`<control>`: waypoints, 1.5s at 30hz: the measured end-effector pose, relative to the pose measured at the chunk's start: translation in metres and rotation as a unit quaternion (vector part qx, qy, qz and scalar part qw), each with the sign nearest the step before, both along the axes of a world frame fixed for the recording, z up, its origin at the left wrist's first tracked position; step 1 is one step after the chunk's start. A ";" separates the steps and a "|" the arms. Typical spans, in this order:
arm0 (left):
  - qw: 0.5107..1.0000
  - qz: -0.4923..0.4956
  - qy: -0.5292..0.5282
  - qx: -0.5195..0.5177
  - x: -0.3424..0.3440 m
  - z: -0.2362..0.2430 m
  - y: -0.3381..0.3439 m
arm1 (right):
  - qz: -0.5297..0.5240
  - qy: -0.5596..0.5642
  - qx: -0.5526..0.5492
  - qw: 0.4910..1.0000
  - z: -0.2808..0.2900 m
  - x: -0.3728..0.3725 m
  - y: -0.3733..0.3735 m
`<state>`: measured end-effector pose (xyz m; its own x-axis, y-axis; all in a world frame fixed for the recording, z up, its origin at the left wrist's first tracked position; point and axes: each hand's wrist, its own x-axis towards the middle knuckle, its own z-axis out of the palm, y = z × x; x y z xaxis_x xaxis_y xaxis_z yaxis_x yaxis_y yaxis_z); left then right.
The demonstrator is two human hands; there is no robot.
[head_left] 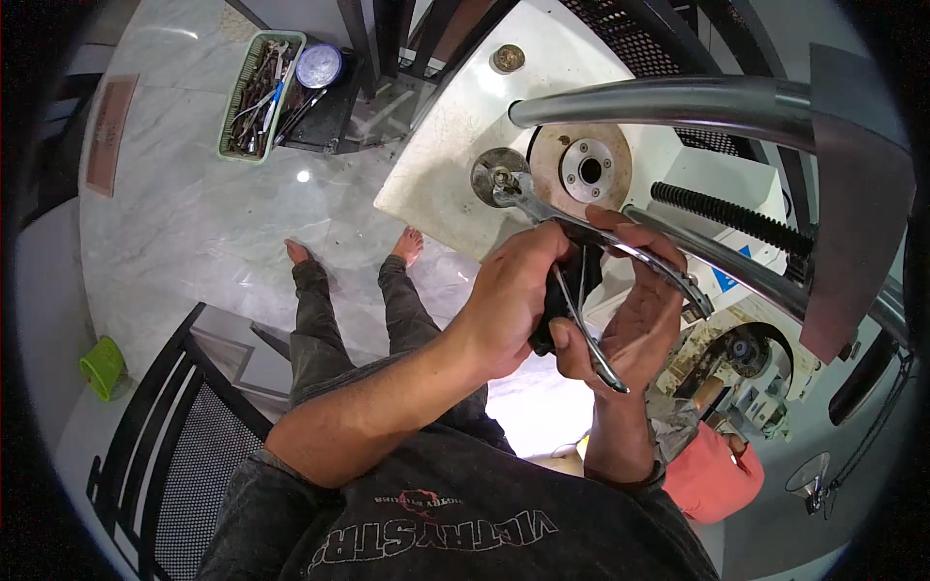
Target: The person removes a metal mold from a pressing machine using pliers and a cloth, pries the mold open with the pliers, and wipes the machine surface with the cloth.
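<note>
Both of my hands are at a pair of chrome locking pliers [628,246] with their two handles spread apart. The pliers' jaws meet the centre fitting of a small round metal disc [490,184]; whether they clamp it, I cannot tell. My left hand [511,295] is closed around a dark part [553,327] beside the pliers, whose kind is mostly hidden by the fingers. My right hand [641,310] wraps the handles, fingers over the long upper one and thumb at the lower lever.
Behind the disc, a larger brown wheel [607,160] is mounted on a white worktop [436,160]. Metal tubes [668,103] and a black spring [727,215] reach in from the right. A green tool basket [232,121] stands far left. A person in pink clothing [715,474] is at lower right.
</note>
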<state>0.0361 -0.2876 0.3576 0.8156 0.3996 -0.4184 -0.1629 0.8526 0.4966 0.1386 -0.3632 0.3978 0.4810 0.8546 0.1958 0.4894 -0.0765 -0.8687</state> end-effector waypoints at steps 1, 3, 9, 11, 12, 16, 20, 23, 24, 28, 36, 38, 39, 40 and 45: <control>0.995 0.000 -0.014 -0.094 0.000 0.001 0.001 | -0.008 0.006 -0.007 1.000 0.001 -0.001 0.001; 0.994 0.004 -0.015 -0.111 -0.001 0.002 0.002 | -0.019 0.021 -0.003 1.000 -0.001 -0.004 0.001; 0.998 -0.030 0.043 -0.018 -0.004 -0.005 -0.005 | -0.042 0.097 0.041 0.994 -0.011 -0.010 -0.002; 0.992 -0.096 0.072 0.028 -0.017 0.001 -0.010 | -0.064 0.140 0.076 0.985 -0.011 -0.012 0.003; 0.989 -0.136 0.052 0.001 -0.031 -0.008 -0.021 | -0.077 0.160 0.076 0.981 -0.009 -0.017 0.004; 0.978 -0.199 -0.058 0.010 -0.087 0.004 -0.033 | -0.046 0.134 0.084 0.986 -0.011 -0.016 0.006; 0.941 -0.186 -0.284 -0.003 -0.094 0.055 -0.021 | -0.040 0.126 0.122 0.984 -0.010 -0.016 0.010; 0.902 0.018 -0.431 -0.029 -0.077 0.110 -0.042 | -0.017 0.094 0.134 0.986 -0.004 -0.017 0.016; 0.865 0.187 -0.461 -0.070 -0.068 0.133 -0.066 | -0.020 0.075 0.139 0.987 -0.002 -0.020 0.018; 0.807 0.276 -0.521 -0.039 -0.056 0.155 -0.054 | -0.054 0.086 0.149 0.984 -0.004 -0.022 0.020; 0.943 -0.096 -0.259 0.184 -0.106 0.156 -0.013 | -0.106 0.279 0.259 0.919 -0.003 -0.027 0.014; 0.951 -0.216 -0.111 0.189 -0.129 0.147 0.001 | -0.172 0.336 0.309 0.873 -0.009 -0.031 0.007; 0.948 -0.263 -0.008 0.180 -0.141 0.141 0.002 | -0.190 0.338 0.318 0.865 -0.009 -0.030 0.000; 0.955 -0.217 0.013 0.200 -0.150 0.126 -0.006 | -0.203 0.344 0.328 0.856 -0.005 -0.032 -0.005; 0.933 -0.234 0.185 0.204 -0.193 0.086 -0.022 | -0.182 0.360 0.346 0.847 0.005 -0.078 -0.026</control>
<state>-0.1570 -0.3093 0.4436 0.7711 0.2242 -0.5959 0.4252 0.5153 0.7441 0.0604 -0.3887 0.4030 0.8956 0.4244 0.1332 -0.1332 0.5415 -0.8301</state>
